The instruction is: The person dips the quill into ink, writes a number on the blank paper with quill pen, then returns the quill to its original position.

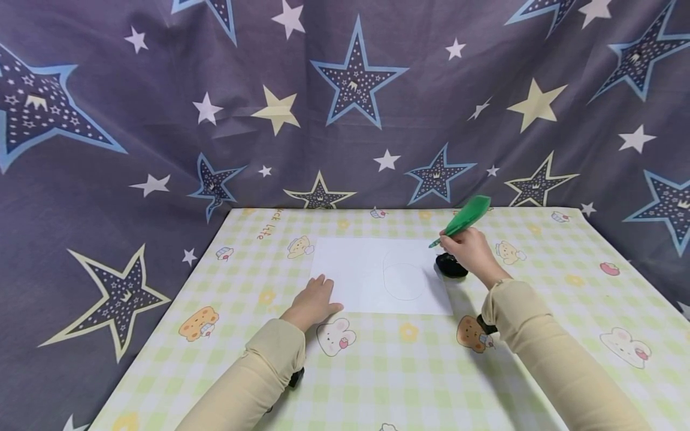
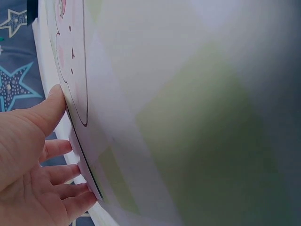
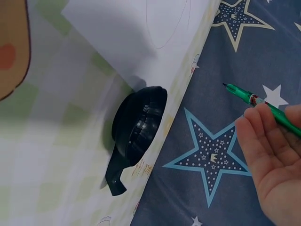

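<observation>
My right hand (image 1: 474, 252) pinches a green pen (image 1: 465, 218) with a broad, leaf-shaped top, its tip pointing down and left over the upper right corner of a white sheet of paper (image 1: 347, 269). In the right wrist view the dark tip of the pen (image 3: 240, 93) shows beyond the fingers. A thin, faint curve shaped much like a 6 is drawn on the right half of the sheet. At the lower left edge of the paper, my left hand (image 1: 312, 300) rests with fingers extended, the fingertips on the sheet and the thumb spread apart.
A glossy black rounded object (image 3: 141, 125) with a short stem stands at the paper's right edge, just under the right hand. The table wears a green-and-white checked cloth (image 1: 377, 383) with cartoon prints. Behind it hangs a dark star-patterned curtain (image 1: 259, 66).
</observation>
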### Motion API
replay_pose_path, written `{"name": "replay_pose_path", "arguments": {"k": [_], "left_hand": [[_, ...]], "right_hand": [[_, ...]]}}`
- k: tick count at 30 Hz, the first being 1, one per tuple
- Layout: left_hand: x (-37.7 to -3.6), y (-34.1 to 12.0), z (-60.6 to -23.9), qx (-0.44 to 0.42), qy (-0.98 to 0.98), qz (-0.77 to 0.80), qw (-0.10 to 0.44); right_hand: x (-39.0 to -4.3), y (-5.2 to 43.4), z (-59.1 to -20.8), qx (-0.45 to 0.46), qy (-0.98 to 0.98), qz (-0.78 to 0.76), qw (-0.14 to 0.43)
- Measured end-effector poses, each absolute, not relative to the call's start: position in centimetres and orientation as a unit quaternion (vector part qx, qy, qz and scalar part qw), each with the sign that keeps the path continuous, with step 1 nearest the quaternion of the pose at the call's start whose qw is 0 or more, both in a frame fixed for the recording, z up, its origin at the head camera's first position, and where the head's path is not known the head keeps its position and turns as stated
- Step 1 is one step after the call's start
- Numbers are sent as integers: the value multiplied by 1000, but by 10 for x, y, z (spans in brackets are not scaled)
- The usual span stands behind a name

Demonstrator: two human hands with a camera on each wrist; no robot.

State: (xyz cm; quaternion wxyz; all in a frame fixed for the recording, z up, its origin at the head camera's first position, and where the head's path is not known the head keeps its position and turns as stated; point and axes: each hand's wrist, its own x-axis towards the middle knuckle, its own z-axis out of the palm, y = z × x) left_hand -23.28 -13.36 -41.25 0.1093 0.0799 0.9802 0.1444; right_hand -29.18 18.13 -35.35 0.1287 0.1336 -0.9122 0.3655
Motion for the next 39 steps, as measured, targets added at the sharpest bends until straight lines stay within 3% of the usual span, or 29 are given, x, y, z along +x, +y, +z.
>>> {"name": "replay_pose_path", "arguments": {"k": [39], "left_hand": [[-233, -133, -413, 81, 980, 146, 106]], "right_hand": [[-280, 235, -351, 90, -926, 337, 144]]}}
